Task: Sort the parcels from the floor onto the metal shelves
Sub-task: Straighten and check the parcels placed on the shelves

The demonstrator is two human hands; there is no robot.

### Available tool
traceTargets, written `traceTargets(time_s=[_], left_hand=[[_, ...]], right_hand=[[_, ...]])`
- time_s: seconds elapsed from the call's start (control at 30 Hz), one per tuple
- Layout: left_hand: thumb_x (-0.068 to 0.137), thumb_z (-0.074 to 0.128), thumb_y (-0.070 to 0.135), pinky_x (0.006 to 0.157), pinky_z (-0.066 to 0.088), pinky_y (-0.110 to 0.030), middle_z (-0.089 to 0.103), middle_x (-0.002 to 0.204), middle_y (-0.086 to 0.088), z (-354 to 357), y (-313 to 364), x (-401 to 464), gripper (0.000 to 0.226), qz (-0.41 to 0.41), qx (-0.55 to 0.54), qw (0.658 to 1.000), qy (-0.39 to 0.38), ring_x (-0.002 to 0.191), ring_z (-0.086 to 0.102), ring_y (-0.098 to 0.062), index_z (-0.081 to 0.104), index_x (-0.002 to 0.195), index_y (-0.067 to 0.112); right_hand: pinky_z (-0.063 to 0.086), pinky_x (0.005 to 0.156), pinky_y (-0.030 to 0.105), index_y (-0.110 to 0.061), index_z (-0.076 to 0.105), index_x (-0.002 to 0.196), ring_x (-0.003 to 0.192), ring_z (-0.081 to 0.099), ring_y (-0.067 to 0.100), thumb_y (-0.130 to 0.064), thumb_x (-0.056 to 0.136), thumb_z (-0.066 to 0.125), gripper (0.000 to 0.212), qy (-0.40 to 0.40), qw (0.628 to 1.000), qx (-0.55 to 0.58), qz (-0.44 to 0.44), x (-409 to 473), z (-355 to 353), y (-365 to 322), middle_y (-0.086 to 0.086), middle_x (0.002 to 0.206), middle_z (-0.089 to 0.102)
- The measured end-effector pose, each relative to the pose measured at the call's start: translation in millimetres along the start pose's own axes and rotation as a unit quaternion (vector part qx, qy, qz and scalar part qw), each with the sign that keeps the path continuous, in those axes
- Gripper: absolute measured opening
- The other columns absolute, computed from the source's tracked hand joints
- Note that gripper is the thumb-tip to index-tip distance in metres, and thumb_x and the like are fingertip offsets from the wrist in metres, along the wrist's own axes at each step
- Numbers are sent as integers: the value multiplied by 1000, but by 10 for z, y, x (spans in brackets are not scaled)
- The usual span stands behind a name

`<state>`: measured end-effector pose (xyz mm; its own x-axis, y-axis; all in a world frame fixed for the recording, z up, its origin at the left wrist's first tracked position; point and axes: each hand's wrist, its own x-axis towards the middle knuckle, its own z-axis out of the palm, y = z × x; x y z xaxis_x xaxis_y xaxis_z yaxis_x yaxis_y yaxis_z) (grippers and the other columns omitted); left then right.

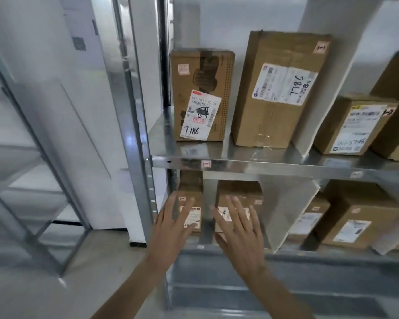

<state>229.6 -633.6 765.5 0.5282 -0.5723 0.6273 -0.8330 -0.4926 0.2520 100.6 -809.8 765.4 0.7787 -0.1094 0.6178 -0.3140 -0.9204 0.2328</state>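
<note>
Head view. The left hand [174, 223] and the right hand [238, 229] both reach forward with fingers straight and spread wide, holding nothing. They are raised in front of the lower tier of a galvanised metal shelf unit [274, 165].

Just beyond the left hand's fingertips stands a small brown cardboard parcel with a white label [191, 203]; whether the fingers touch it cannot be told through the blur. Directly beyond the right hand sits a second brown cardboard parcel with a white label [240, 194], partly hidden by the fingers. To the right of the right hand a white sheet divider [288, 208] leans between this parcel and two further brown boxes [355, 215] on the same tier.

Above both hands, on the upper tier, an upright brown carton with a white label marked 7786 [202, 95] stands over the left hand. A taller brown carton with a sideways 7786 label [279, 88] stands above the right hand, just beside the first. Farther right, past a white divider, lies a small labelled brown box [355, 125].

Left of the left hand stands a bare grey metal rack frame [44, 143], against a white wall.
</note>
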Motion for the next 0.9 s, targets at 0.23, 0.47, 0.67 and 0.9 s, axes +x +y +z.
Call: traceTargets(time_s=[0.23, 0.47, 0.67, 0.9], left_hand=[[96, 52, 45, 92, 57, -41, 9, 169, -11, 686, -276, -278, 76, -35, -32, 998, -46, 145, 39, -36, 13, 161, 37], [85, 80, 25, 85, 60, -43, 5, 169, -18, 1264, -524, -455, 113, -80, -36, 993, -75, 142, 43, -40, -2, 159, 46], [84, 82, 23, 78, 61, -39, 1, 170, -15, 1603, -707, -448, 117, -101, -42, 991, -73, 138, 48, -38, -5, 158, 48], [84, 81, 28, 88, 61, -43, 11, 169, -12, 1879, -926, -387, 114, -83, -15, 992, -89, 145, 41, -31, -3, 159, 45]], right_hand=[[20, 125, 56, -30, 32, 162, 155, 23, 41, -46, 81, 84, 98, -10, 1000, 29, -4, -164, 826, -282, 20, 167, 27], [11, 127, 54, -30, 16, 166, 159, 10, 35, -48, 80, 86, 112, -14, 999, 14, -32, -191, 1568, -447, 20, 170, 19], [0, 128, 53, -31, 11, 166, 159, 10, 33, -38, 84, 85, 111, -3, 999, -22, -31, -151, 1982, -367, 20, 171, 14], [0, 128, 53, -34, 13, 166, 160, 10, 32, -40, 88, 81, 103, 27, 999, -22, -40, -82, 2249, -381, 18, 170, 19]])
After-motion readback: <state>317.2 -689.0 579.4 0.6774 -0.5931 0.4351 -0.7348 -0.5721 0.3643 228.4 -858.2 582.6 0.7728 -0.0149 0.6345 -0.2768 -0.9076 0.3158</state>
